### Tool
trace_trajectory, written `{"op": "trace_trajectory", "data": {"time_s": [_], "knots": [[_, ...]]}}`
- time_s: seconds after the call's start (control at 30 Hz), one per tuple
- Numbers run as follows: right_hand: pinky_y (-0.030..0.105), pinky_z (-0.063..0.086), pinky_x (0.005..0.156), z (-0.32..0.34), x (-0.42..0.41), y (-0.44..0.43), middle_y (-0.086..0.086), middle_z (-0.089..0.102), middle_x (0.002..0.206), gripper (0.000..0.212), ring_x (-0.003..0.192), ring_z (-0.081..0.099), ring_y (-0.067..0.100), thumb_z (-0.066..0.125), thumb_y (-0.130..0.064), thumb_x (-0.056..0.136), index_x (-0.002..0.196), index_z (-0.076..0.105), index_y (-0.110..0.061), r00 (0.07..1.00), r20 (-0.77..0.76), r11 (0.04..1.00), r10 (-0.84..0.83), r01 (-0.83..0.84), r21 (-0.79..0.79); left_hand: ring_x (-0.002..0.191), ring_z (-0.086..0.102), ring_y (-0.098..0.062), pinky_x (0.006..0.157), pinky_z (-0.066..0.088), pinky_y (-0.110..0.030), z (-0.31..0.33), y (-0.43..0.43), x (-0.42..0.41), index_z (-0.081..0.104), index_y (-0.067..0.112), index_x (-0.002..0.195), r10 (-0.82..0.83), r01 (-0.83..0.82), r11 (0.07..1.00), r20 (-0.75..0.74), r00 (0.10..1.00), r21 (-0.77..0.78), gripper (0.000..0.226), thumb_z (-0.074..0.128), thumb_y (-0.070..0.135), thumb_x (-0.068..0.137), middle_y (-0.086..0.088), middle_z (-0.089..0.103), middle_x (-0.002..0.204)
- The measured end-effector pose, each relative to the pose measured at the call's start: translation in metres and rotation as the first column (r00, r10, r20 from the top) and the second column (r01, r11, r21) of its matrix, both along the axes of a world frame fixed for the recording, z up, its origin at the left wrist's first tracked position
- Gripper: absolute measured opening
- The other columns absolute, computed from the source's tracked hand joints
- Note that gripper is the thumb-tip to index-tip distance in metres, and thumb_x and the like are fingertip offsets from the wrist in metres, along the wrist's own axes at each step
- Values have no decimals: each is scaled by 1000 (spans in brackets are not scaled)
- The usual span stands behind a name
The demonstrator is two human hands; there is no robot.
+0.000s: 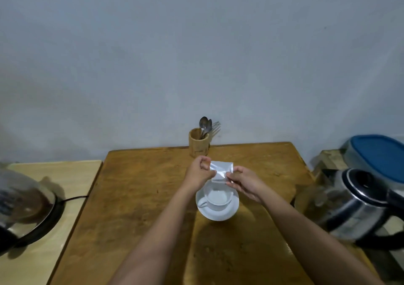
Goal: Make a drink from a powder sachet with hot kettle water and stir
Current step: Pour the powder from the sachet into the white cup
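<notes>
Holding a small silver sachet [219, 171] in the air, both hands pinch it from the two sides. The left hand [197, 173] has its fingers curled shut on the left edge of the sachet. The right hand [242, 181] pinches the right edge between thumb and fingers. So each hand's grip is closed on the sachet. The sachet is just above the far rim of a white cup [217, 198], and it hides a little of that rim.

The cup stands upright on a white saucer [218, 213]. Its handle points to the left. The inside of the cup looks pale; I cannot tell if anything is in it. The saucer sits on a brown wooden surface [135, 197], near the middle.

At the back edge of this surface, by the wall, stands a wooden holder [198, 142]. Spoons [204, 124] and a fork [216, 125] stick up out of it.

On the right, a shiny metal kettle [358, 208] with a black lid and black handle stands by the edge of the surface. Behind it is a box with a blue lid [378, 155].

On the left is a lighter wooden surface [72, 186]. A dark round pot [24, 208] with a shiny rim is on it, blurred at the edge of the view. A black cord [74, 198] runs from it.
</notes>
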State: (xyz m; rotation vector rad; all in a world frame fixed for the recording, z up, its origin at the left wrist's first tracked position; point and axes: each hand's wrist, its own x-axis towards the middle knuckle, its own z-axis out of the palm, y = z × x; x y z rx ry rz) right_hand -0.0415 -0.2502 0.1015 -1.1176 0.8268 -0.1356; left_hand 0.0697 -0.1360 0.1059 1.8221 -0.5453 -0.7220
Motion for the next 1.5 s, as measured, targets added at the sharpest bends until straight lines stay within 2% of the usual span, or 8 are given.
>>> {"op": "trace_trajectory", "data": {"time_s": [0.23, 0.4, 0.67, 0.87, 1.0, 1.17, 1.33, 1.5], "knots": [[12, 52, 50, -7, -4, -12, 3, 56, 74, 21, 64, 59, 10, 56, -3, 90, 73, 54, -15, 976, -201, 885, 87, -168, -435, 66, 48, -8, 59, 37, -21, -13, -18, 0, 58, 18, 84, -232, 192, 962, 208, 950, 195, 13, 66, 9, 79, 6, 53, 71], [16, 36, 49, -8, -2, -7, -7, 49, 65, 35, 59, 47, 5, 55, -11, 90, 64, 44, -31, 918, -383, 535, 102, -375, -757, 68, 47, -13, 56, 34, -20, -23, -19, -1, 60, 14, 77, -310, 214, 928, 314, 897, 304, 5, 63, 14, 82, 2, 51, 70], [37, 46, 69, 0, 2, 1, 6, 57, 85, 15, 83, 57, 25, 47, -9, 91, 83, 55, -19, 804, -540, 192, 247, -587, -786, 71, 51, -17, 65, 39, -28, -33, -4, 3, 65, 12, 75, -391, 264, 890, 323, 862, 373, 14, 54, 8, 84, -4, 59, 73], [40, 48, 74, 7, 8, 4, 15, 65, 97, 19, 88, 59, 29, 46, -5, 89, 96, 63, -8, 718, -631, 46, 293, -670, -741, 70, 49, -15, 62, 37, -25, -29, 1, 6, 58, 15, 72, -453, 343, 870, 299, 840, 355, 14, 56, 8, 84, 4, 50, 64], [42, 53, 75, 8, 12, 6, 11, 67, 99, 18, 87, 61, 26, 51, -10, 90, 101, 65, -13, 684, -672, 39, 283, -709, -705, 66, 47, -16, 61, 36, -27, -31, 7, 5, 66, 1, 80, -450, 331, 868, 308, 838, 369, 14, 58, 12, 85, -4, 55, 69], [37, 54, 71, 11, 15, 5, 9, 70, 93, 17, 82, 64, 24, 56, -8, 87, 92, 71, -12, 685, -692, 87, 229, -722, -686, 61, 44, -9, 56, 34, -23, -31, 10, 1, 69, 5, 85, -390, 288, 902, 318, 864, 322, 14, 58, 14, 86, 4, 51, 63], [30, 45, 63, 12, 15, 8, 8, 70, 91, 18, 73, 57, 19, 56, -3, 85, 90, 72, -11, 672, -712, 59, 203, -734, -676, 78, 60, -17, 70, 45, -28, -30, 11, -1, 71, 11, 97, -412, 312, 901, 370, 833, 302, 16, 60, 14, 85, -7, 70, 88], [34, 52, 68, 12, 17, 7, 10, 72, 91, 13, 78, 64, 22, 61, -9, 86, 90, 74, -8, 720, -666, 126, 197, -692, -711, 84, 64, -22, 77, 52, -39, -27, 9, 3, 71, 12, 95, -386, 280, 910, 376, 842, 306, 17, 57, 14, 87, -9, 72, 90]]}}
